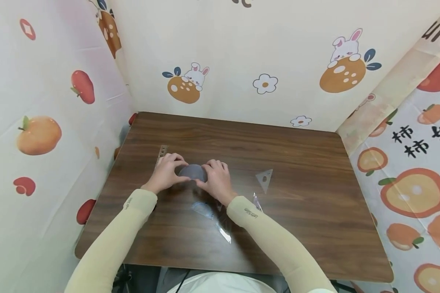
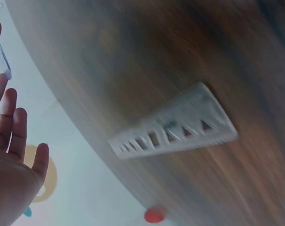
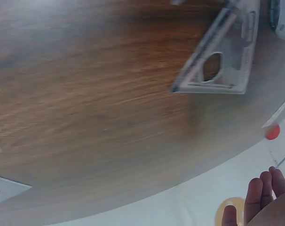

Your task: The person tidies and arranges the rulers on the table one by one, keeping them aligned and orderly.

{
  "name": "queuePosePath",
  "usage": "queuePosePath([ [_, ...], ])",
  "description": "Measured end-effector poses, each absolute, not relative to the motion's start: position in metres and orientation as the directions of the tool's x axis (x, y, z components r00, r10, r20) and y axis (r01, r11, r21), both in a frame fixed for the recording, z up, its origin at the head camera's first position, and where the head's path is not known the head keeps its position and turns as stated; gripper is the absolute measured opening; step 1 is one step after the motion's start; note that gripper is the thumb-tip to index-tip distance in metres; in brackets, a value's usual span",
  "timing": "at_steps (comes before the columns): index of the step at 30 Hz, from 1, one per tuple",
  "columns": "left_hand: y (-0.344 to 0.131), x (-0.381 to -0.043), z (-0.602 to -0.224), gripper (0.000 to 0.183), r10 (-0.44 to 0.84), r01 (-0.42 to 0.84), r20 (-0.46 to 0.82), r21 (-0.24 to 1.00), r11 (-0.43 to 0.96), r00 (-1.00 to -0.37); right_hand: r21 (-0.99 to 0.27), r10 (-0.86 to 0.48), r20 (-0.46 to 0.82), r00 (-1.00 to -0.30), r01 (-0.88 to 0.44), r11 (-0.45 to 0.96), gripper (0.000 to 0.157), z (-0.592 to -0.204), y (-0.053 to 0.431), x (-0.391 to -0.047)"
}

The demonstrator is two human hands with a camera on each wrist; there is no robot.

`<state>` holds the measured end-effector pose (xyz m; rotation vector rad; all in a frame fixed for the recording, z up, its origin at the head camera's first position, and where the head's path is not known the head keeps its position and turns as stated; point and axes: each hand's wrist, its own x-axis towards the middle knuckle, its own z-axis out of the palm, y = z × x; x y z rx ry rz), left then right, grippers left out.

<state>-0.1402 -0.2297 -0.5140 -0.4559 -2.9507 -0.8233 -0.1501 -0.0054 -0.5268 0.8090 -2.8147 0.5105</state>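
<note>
Both hands hold a thin, rounded dark-grey piece (image 1: 193,173) above the left half of the table. My left hand (image 1: 166,173) pinches its left edge between thumb and fingers, while my right hand (image 1: 217,179) grips the opposite edge. Only a thin pale rim of the piece (image 2: 7,73) shows at the border of the left wrist view. Just beyond the left hand lies a clear ruler (image 1: 163,149) with cut-out shapes, seen larger in the left wrist view. A clear set square (image 3: 236,77) with an oval hole appears in the right wrist view.
On the brown wooden table (image 1: 308,183), a second set square (image 1: 265,179) lies right of the hands. A shiny clear piece (image 1: 256,201) is beside the right sleeve. Nearer the body are a bluish clear curved piece (image 1: 203,209) and a glinting strip (image 1: 223,234). Printed walls border the table.
</note>
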Motion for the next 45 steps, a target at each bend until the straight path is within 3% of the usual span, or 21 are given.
queuePosePath([
  [11,-0.26,-0.122,-0.518,0.046,0.231,0.274,0.147,0.525,0.806,-0.962,-0.237,-0.53,0.261,-0.807,-0.586,0.775,0.052,-0.528,-0.032,-0.142],
  [36,-0.294,-0.093,-0.557,0.045,0.211,0.219,0.073,0.502,0.837,-0.975,-0.199,-0.564,0.095,-0.82,-0.571,0.797,0.057,-0.562,-0.071,-0.119],
  [45,-0.3,-0.089,-0.565,0.046,0.191,0.189,0.047,0.5,0.845,-0.98,-0.173,-0.564,0.097,-0.82,-0.572,0.802,0.057,-0.57,-0.078,-0.117],
])
